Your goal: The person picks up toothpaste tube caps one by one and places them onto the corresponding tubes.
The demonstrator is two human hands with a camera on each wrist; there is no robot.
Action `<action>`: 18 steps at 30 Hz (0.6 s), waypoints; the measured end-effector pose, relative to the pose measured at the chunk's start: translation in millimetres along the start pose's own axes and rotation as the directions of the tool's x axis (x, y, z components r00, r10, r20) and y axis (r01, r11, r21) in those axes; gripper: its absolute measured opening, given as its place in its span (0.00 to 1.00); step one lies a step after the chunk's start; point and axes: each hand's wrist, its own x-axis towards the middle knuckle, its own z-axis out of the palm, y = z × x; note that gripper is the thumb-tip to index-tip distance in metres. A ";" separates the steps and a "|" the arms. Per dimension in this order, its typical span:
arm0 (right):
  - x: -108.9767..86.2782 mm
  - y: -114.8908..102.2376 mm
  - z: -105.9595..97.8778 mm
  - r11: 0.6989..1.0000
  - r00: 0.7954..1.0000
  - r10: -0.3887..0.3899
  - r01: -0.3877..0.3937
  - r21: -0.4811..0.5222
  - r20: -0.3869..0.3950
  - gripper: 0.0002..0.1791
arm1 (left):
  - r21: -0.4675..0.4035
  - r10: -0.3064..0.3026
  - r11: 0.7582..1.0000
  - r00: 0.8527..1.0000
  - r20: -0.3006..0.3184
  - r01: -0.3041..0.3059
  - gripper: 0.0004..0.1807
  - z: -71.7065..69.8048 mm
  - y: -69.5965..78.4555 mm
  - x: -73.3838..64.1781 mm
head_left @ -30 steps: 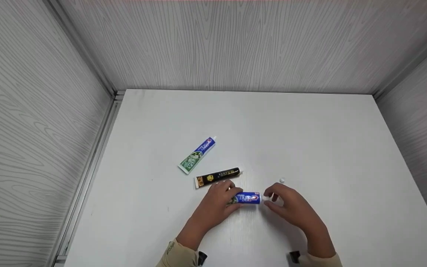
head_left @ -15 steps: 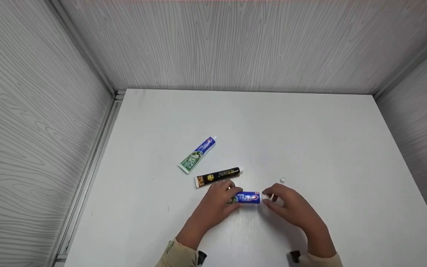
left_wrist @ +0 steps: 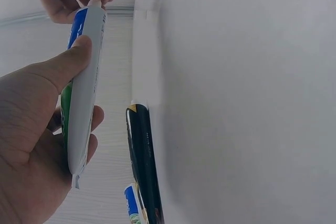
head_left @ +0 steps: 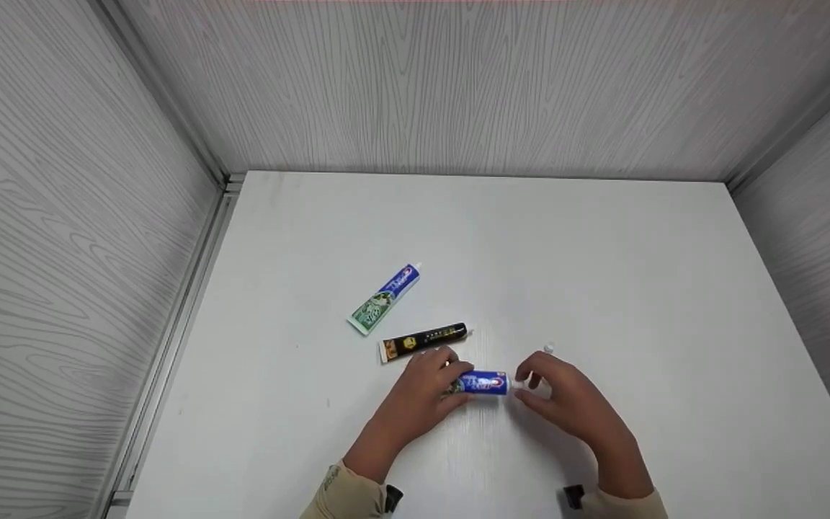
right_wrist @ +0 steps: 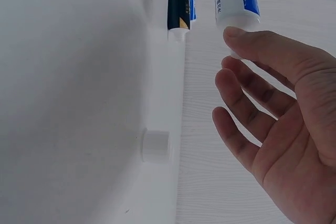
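Clamped btwn thumb & fingers of the left hand (head_left: 426, 389) is a blue, green & white soft toothpaste tube (head_left: 485, 383), held above the smooth white table (head_left: 638, 274), nozzle end pointing at the right hand (head_left: 566, 396). In left wrist view thumb presses one side, fingers curl round the other, flat crimped tail near the palm. R grip: thumb & a fingertip pinch the small white plastic nozzle end (head_left: 517, 385); can't tell if that's a cap or bare nozzle. Other R fingers loosely bent, spread a bit apart in right wrist view. So tube sits btwn both hands, on the person's side of the table. Just beyond L knuckles lies a slim black tube w/ gold & orange print (head_left: 426, 342), tip to the right. Farther off, a second blue & green toothpaste tube (head_left: 385, 299) lies diagonally, nozzle to far right, apart from the black one. Small round white plastic cap (head_left: 549, 347) is on the table just past R fingers. Beige sleeves (head_left: 346, 494) on both arms, grey wood-grain panels (head_left: 458, 86) round back & sides
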 end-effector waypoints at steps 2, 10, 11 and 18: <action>0.3 0.4 0.2 1.000 1.000 0.001 -0.001 -0.002 0.003 0.15 | 0.000 0.003 1.000 1.000 -0.005 -0.003 0.24 0.1 0.1 0.0; 0.6 2.2 0.4 1.000 1.000 0.007 -0.007 0.009 0.031 0.10 | 0.010 0.011 1.000 1.000 -0.017 -0.011 0.23 1.7 -1.9 0.6; 0.7 2.4 0.4 1.000 0.999 0.011 -0.011 0.005 0.035 0.08 | 0.010 0.010 1.000 1.000 -0.017 -0.010 0.23 1.9 -2.3 0.8; -0.7 2.9 0.4 1.000 0.999 0.027 -0.027 0.003 0.044 0.09 | 0.002 0.005 1.000 1.000 -0.021 -0.005 0.24 3.0 -1.9 1.0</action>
